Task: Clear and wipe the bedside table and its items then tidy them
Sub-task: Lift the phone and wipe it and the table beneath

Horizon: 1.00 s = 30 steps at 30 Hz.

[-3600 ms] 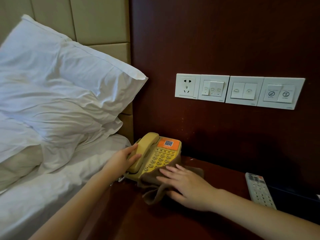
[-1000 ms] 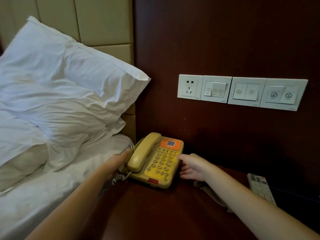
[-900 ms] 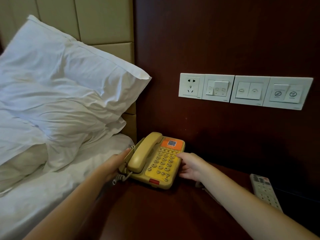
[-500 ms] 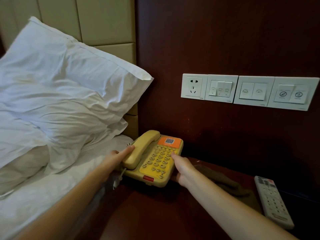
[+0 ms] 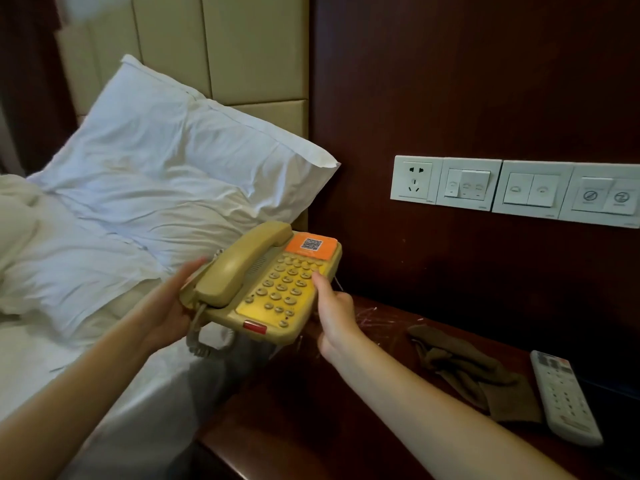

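The left hand [image 5: 169, 306] and the right hand [image 5: 334, 315] hold the yellow telephone [image 5: 277, 292] between them in the air, tilted, over the left edge of the desk [image 5: 311, 420] and the side of the bed [image 5: 52, 368].

The right hand clamps the telephone's right side. Its thumb presses on the edge of the keypad, and the other fingers [image 5: 337, 299] curl down round the casing and under the base. The left hand cups the opposite side, beside the handset [image 5: 242, 265]. One digit lies along the edge and is blurred. The rest of that hand's fingers are hidden beneath the base, so how far they are bent cannot be told, though the hand plainly bears the telephone's weight.

The handset sits in its cradle, and its coiled cord [image 5: 197, 341] hangs in a loop below the front left corner. An orange sticker with a QR code [image 5: 311, 244] sits at the telephone's top.

On the dark wooden desk, a crumpled brown cloth [image 5: 478, 375] lies to the right of the right forearm. A white remote control [image 5: 564, 400] lies just beside the cloth's right edge.

A white pillow [image 5: 166, 174] leans against the padded headboard [image 5: 249, 50]. A row of white switch and socket plates [image 5: 512, 188] is set in the dark wall panel above the desk.
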Each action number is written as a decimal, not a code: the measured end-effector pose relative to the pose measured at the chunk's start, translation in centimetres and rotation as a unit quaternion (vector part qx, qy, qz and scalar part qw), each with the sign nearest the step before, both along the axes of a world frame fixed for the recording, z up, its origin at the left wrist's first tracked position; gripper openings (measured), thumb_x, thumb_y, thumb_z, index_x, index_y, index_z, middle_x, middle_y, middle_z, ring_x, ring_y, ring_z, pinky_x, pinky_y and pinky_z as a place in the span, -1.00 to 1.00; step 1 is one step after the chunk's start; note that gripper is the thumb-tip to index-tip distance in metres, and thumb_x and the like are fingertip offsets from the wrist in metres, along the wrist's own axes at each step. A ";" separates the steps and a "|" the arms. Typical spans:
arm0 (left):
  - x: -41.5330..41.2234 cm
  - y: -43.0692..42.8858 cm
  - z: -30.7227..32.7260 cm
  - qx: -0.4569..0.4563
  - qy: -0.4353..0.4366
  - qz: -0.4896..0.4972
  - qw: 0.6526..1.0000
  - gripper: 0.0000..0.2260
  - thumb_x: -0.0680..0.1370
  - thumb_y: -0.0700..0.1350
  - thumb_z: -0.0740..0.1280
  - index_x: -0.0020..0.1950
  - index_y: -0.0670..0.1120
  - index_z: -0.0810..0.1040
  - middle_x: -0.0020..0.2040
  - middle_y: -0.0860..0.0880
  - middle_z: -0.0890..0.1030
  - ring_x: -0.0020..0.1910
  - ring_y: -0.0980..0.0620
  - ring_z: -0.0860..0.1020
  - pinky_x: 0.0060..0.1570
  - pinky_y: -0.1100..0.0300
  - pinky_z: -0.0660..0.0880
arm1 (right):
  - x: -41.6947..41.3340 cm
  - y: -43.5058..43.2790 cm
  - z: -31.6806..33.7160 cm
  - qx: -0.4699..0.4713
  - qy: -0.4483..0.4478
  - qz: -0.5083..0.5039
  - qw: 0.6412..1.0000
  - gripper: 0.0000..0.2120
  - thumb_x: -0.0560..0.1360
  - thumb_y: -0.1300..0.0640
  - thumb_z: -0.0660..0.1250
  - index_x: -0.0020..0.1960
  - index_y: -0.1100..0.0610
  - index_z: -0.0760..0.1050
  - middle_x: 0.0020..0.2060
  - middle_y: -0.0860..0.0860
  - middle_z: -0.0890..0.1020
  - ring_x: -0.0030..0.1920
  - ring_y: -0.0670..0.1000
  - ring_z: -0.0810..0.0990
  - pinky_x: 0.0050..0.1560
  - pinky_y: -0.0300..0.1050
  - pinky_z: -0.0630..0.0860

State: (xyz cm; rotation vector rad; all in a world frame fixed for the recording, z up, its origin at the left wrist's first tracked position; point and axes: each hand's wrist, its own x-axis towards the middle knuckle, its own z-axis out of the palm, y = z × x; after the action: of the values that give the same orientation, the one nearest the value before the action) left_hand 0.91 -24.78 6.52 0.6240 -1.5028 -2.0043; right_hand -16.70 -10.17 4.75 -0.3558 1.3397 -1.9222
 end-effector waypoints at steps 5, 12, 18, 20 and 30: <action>3.9 1.1 0.3 0.038 0.020 0.069 0.997 -0.51 0.56 0.12 0.14 -0.41 -0.08 0.65 -0.48 -0.05 0.56 -0.57 0.04 0.53 -0.54 0.27 0.52 | 3.7 -0.5 0.6 -0.023 0.009 0.034 0.999 -0.66 0.49 -0.02 0.38 0.18 0.14 0.49 -0.01 0.08 0.67 -0.02 0.05 0.67 0.07 0.06 0.59; 7.8 3.8 0.9 0.021 -0.046 0.120 0.991 -0.76 0.53 0.12 0.20 -0.06 0.02 0.58 -0.27 -0.04 0.59 -0.28 -0.01 0.54 -0.17 0.07 0.47 | 6.7 1.0 1.3 -0.019 0.011 0.032 0.999 -0.74 0.49 0.00 0.40 0.07 0.14 0.53 -0.06 0.08 0.68 -0.05 0.05 0.67 0.10 0.10 0.58; 9.7 6.7 1.9 -0.033 -0.132 0.171 0.976 -0.78 0.50 0.13 0.23 -0.11 0.01 0.55 -0.21 -0.04 0.54 -0.22 -0.01 0.52 -0.10 0.06 0.47 | 9.0 3.3 1.3 -0.028 -0.023 0.046 0.998 -0.86 0.53 0.04 0.35 0.00 0.10 0.50 -0.13 0.06 0.65 -0.12 0.04 0.64 0.11 0.14 0.56; 10.1 8.0 2.0 -0.062 -0.142 0.200 0.967 -0.76 0.52 0.12 0.24 -0.04 -0.03 0.54 -0.16 -0.07 0.55 -0.20 -0.03 0.54 -0.10 0.06 0.49 | 9.6 3.9 1.4 -0.027 -0.019 0.037 0.999 -0.83 0.52 0.04 0.36 0.02 0.12 0.50 -0.14 0.06 0.64 -0.12 0.04 0.64 0.10 0.14 0.57; 10.7 18.4 -0.3 -0.084 -0.031 0.339 0.936 -0.82 0.55 0.01 0.27 -0.11 -0.10 0.46 -0.14 -0.08 0.49 -0.17 -0.01 0.48 -0.19 0.11 0.43 | 9.2 7.8 0.5 -0.008 -0.017 -0.037 0.999 -0.55 0.47 -0.01 0.41 0.23 0.21 0.41 0.05 0.12 0.63 0.01 0.08 0.63 0.09 0.05 0.57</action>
State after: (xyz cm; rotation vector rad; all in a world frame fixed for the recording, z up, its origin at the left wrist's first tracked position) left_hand 11.61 -6.42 6.21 0.9775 -1.2416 -1.3238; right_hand -7.46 -2.33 5.30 -0.2841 1.3320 -1.9929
